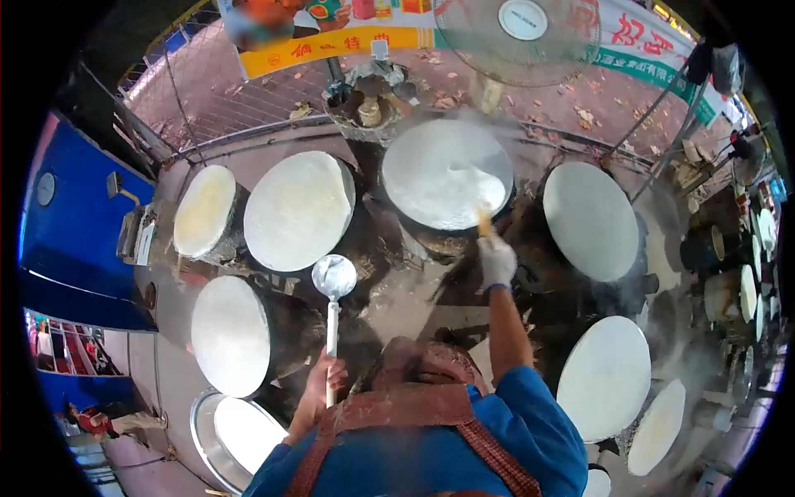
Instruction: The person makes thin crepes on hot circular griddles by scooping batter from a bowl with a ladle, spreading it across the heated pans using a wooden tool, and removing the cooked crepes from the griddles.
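Observation:
My left hand [325,378] is bare and wrapped round the long pale handle of a ladle [334,277], its bowl whitish and held up at the centre left. My right hand [498,262] wears a white glove and grips a short wooden-coloured tool [484,219]. The tool's tip touches wet white batter [473,187] at the lower right of the round griddle [445,157] in the top middle. Steam rises near that griddle. A second round griddle, covered with a pale sheet [291,209], is just beyond the ladle's bowl.
More round griddles with white sheets stand left [230,335] and right [591,220], [604,378]. A metal basin [201,431] holding a white round is at the lower left. A large fan [517,70] and a wire fence [199,95] are at the back. Another person [95,421] shows lower left.

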`<move>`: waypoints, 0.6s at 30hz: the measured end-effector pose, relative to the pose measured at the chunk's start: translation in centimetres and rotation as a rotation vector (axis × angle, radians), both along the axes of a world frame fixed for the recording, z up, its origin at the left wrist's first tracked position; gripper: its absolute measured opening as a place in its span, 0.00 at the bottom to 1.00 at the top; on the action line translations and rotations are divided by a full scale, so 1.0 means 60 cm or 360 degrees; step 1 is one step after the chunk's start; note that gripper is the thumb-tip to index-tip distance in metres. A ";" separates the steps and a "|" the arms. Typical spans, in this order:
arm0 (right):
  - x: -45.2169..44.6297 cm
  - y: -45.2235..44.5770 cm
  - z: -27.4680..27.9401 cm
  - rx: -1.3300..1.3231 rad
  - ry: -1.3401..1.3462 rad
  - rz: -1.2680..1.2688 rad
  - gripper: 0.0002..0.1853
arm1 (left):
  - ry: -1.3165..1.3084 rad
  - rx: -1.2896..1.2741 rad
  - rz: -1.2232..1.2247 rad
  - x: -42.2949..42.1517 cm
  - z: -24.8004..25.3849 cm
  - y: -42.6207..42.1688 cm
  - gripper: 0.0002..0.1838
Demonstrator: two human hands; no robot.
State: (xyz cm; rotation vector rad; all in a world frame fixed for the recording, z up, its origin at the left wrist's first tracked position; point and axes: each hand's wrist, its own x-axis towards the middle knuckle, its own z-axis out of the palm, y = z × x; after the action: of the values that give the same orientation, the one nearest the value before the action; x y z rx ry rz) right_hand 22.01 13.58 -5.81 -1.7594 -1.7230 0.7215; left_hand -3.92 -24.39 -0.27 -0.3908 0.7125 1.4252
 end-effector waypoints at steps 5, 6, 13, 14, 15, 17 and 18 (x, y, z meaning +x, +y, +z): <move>0.075 -0.073 -0.020 0.0033 -0.0327 0.0272 0.14 | 0.0102 0.0040 -0.0259 0.000 0.019 0.023 0.30; 0.108 -0.022 -0.082 0.0221 -0.0045 0.0180 0.16 | 0.0184 0.0086 -0.0328 -0.004 0.020 0.038 0.29; 0.074 -0.016 -0.022 0.0276 -0.0573 0.0559 0.15 | -0.0093 -0.0201 -0.0347 0.018 -0.036 0.105 0.16; 0.108 -0.056 -0.097 0.0043 -0.0064 0.0331 0.16 | -0.0123 -0.0235 -0.0316 0.026 -0.036 0.093 0.17; 0.125 -0.033 -0.111 -0.0041 0.0128 0.0199 0.16 | -0.0006 -0.0239 -0.0328 0.039 -0.022 0.102 0.18; 0.147 0.032 -0.067 -0.0061 0.0199 -0.0010 0.17 | 0.0130 -0.0213 -0.0340 0.056 -0.011 0.115 0.20; 0.120 0.102 -0.025 -0.0291 0.0178 -0.0087 0.18 | 0.0139 -0.0186 -0.0349 0.063 -0.015 0.114 0.21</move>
State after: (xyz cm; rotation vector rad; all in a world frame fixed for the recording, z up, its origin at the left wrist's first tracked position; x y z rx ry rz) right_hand 29.22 19.71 -7.30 -1.8419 -1.5708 0.9604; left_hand -0.12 -17.56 -1.20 -0.3311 0.8850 1.2025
